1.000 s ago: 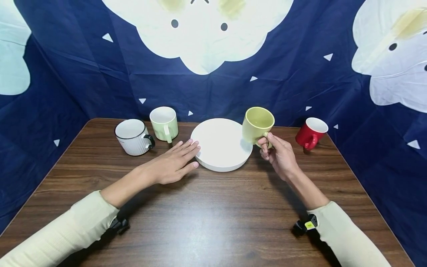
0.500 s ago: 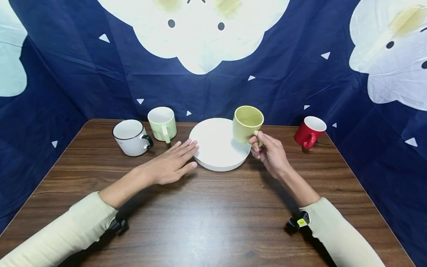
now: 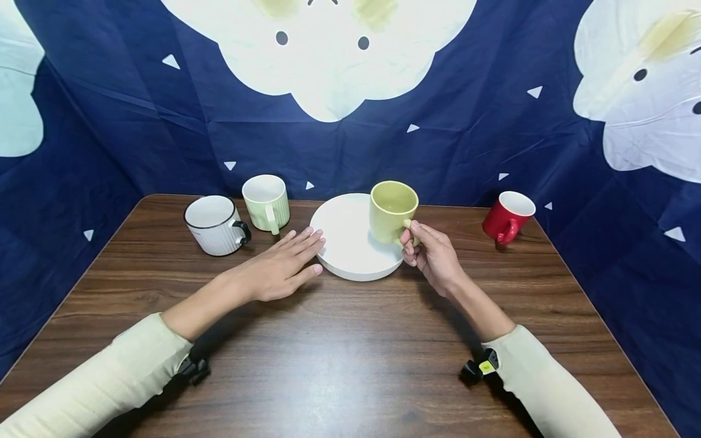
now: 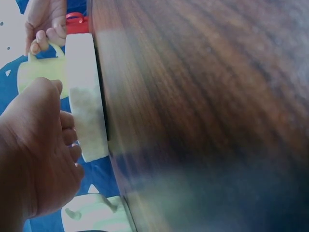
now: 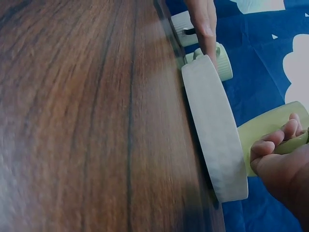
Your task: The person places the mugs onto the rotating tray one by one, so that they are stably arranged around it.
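The right hand (image 3: 435, 258) grasps the yellow-green mug (image 3: 387, 222) by its handle, fingers curled round it and thumb on top, and holds the mug upright over the right part of the round white dish (image 3: 350, 243); whether its base touches the dish's floor cannot be told. The left hand (image 3: 279, 267) grasps nothing: it lies palm down with fingers extended, the fingertips at the dish's left rim. The dish sits on the wood-grain counter (image 3: 328, 353), near its far edge. Left of it stands a ribbed pale green mug (image 3: 263, 210), and farther left a white mug (image 3: 219, 234) with a black rim and black handle. Well to the right, near the counter's right side, is a red mug (image 3: 501, 222) with a white interior. Behind everything hangs a dark blue cloth (image 3: 350, 152) printed with white cloud-like shapes and small white triangles. Both forearms wear pale sleeves (image 3: 104, 377), with a black device (image 3: 194, 369) at each wrist.
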A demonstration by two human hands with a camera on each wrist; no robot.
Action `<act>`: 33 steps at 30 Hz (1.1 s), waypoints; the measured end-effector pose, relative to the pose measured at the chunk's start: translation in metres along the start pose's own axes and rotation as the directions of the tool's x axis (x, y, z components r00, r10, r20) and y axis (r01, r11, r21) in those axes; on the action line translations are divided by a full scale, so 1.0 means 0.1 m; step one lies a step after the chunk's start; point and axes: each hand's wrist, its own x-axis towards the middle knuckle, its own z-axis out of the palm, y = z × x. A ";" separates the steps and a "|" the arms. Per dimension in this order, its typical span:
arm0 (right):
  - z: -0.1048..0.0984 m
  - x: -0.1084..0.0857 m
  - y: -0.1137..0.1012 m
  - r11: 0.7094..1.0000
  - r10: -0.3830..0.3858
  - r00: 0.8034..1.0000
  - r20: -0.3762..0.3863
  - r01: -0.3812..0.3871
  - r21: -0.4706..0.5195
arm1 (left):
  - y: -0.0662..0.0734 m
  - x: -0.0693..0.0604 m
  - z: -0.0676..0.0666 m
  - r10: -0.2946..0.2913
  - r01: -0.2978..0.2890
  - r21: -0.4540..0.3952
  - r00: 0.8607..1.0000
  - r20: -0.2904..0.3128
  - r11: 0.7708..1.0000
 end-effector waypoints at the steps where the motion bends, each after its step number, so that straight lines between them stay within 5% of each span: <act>1: 0.01 0.00 0.00 1.000 0.003 1.000 0.003 -0.003 -0.003 | 0.00 0.00 0.00 0.001 -0.001 0.001 1.000 0.000 1.000; 24: 0.06 0.03 -0.01 0.980 0.167 0.981 0.096 -0.154 -0.127 | 0.00 0.00 -0.01 0.006 -0.006 0.010 1.000 0.000 1.000; 33: 0.08 0.04 -0.05 0.972 0.178 0.979 0.103 -0.158 -0.173 | 0.00 0.00 -0.01 0.004 -0.004 0.006 1.000 -0.001 1.000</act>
